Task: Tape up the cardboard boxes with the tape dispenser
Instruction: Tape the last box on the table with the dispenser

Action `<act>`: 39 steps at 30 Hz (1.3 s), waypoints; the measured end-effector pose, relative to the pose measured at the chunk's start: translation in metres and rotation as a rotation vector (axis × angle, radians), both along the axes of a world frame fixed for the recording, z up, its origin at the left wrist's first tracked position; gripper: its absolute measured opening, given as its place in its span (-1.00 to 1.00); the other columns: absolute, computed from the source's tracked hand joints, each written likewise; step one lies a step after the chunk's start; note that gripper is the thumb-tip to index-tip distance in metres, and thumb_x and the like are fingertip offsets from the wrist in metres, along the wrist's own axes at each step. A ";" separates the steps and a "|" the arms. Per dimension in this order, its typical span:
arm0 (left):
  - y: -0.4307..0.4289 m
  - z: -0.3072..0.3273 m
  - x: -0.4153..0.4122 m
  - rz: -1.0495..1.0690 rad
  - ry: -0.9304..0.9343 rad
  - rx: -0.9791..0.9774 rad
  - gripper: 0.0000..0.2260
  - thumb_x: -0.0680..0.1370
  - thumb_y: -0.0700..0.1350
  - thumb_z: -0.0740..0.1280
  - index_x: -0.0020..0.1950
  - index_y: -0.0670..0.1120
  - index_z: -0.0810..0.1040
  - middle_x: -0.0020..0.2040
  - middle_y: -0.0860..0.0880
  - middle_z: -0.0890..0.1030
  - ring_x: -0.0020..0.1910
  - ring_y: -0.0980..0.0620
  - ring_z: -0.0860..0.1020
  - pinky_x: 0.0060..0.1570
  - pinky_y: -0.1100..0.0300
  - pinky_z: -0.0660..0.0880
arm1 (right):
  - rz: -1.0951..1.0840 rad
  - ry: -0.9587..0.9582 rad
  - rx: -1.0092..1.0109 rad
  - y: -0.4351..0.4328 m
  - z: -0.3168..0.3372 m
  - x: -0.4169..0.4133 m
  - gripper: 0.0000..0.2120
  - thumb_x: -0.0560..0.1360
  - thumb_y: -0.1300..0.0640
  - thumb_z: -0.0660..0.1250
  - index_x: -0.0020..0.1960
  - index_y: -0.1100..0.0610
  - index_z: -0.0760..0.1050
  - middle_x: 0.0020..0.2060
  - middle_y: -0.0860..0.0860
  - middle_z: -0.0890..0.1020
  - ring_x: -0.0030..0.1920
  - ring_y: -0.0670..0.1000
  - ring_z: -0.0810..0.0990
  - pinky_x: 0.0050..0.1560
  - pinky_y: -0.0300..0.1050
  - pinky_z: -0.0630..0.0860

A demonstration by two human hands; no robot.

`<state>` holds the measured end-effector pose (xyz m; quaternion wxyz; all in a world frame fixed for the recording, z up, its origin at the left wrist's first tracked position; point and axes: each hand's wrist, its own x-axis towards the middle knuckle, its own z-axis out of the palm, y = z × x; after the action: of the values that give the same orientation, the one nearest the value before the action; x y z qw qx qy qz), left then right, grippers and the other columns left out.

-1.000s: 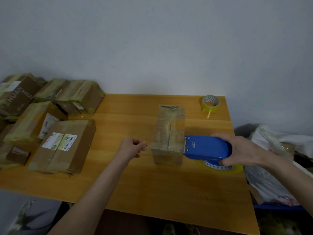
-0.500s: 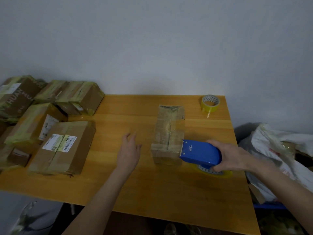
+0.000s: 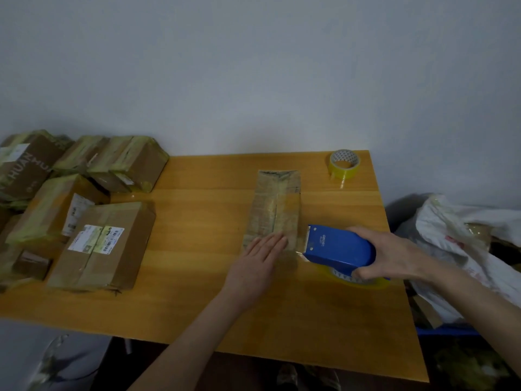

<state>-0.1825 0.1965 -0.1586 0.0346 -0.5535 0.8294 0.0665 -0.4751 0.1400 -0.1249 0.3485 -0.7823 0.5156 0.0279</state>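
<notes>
While the left hand (image 3: 256, 266) lies flat on the near end of the cardboard box (image 3: 275, 210), fingers straight and close together, it hides that end's top edge from us. The right hand (image 3: 392, 255) wraps its curled fingers and thumb round the rear of the blue tape dispenser (image 3: 338, 246), so we see only a yellow rim of the tape roll (image 3: 366, 283) beneath it. Something glossy shows between the dispenser's mouth and the box, but we cannot tell whether it is a strip of tape joining them. The taped boxes (image 3: 104, 244) stacked at the left are cut off by the frame's edge, and their labels are too small to read. The cardboard box sits in the middle of the table (image 3: 197, 292), its long axis running away from us toward the wall (image 3: 253, 66), with a seam along its top. The dispenser lies crosswise to it, its mouth pointing left at the box's near right corner, just beside it. The table is warm yellow-brown wood set against the plain pale grey wall. A spare roll of yellow tape (image 3: 344, 164) rests near the far right corner, well apart from the box. A crumpled white plastic bag (image 3: 456, 235) lies beyond the right edge.
</notes>
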 end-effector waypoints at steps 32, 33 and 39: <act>-0.012 0.002 -0.010 0.178 0.182 -0.080 -0.41 0.57 0.24 -0.26 0.57 0.09 0.00 0.55 0.13 0.10 0.52 0.09 0.12 0.46 0.13 0.02 | -0.771 -0.351 0.253 -0.043 -0.007 0.030 -0.62 0.40 -0.03 0.48 0.07 0.15 0.47 -0.07 0.11 0.58 -0.13 0.11 0.57 -0.17 -0.02 0.47; -0.017 0.005 -0.009 0.209 0.233 -0.110 -0.43 0.59 0.22 -0.20 0.56 0.06 0.11 0.54 0.10 0.17 0.50 0.05 0.19 0.45 0.11 0.08 | -0.877 -0.412 0.297 -0.044 -0.018 0.033 -0.58 0.38 -0.04 0.49 0.09 0.18 0.48 -0.04 0.15 0.60 -0.10 0.16 0.59 -0.11 0.04 0.51; -0.034 0.012 0.013 0.450 0.486 -0.182 -0.60 0.67 -0.03 0.10 0.50 -0.10 0.28 0.49 -0.04 0.31 0.46 -0.03 0.28 0.43 0.02 0.26 | -1.258 -0.793 0.582 -0.048 -0.071 0.044 -0.36 0.28 -0.15 0.54 0.23 0.15 0.50 0.02 0.16 0.64 -0.05 0.18 0.64 -0.04 0.16 0.61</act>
<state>-0.1691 0.1624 -0.1467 -0.2291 -0.6913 0.6732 0.1280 -0.4311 0.0923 -0.1964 0.6465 -0.1738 0.6700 -0.3209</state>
